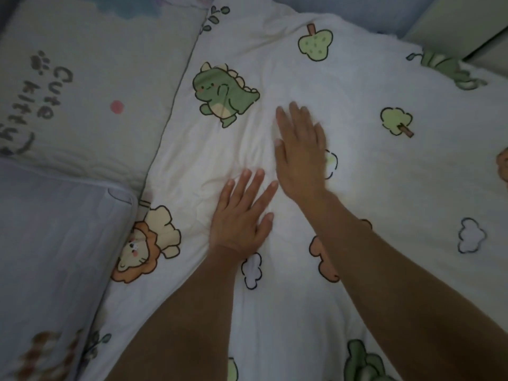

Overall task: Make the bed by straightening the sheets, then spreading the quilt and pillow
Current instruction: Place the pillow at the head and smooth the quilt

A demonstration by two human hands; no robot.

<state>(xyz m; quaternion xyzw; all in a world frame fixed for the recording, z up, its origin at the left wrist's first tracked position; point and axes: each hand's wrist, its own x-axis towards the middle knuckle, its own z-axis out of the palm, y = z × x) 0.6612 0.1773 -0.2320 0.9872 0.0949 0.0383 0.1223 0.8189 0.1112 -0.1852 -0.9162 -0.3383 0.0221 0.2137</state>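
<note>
A white quilt printed with green dinosaurs, lions, trees and clouds covers most of the view. My left hand lies flat on it near the middle, fingers spread, holding nothing. My right hand rests palm down just above and to the right, fingers stretched out and slightly blurred. Small wrinkles show in the quilt around both hands. A pale green pillow with the words "Cute kitty" and a paw print lies at the upper left, beside the quilt's edge.
A light blue-grey cushion or pillow lies at the lower left against the quilt's edge. Blue sheet shows beyond the quilt at the top. A pale piece of furniture stands at the upper right corner.
</note>
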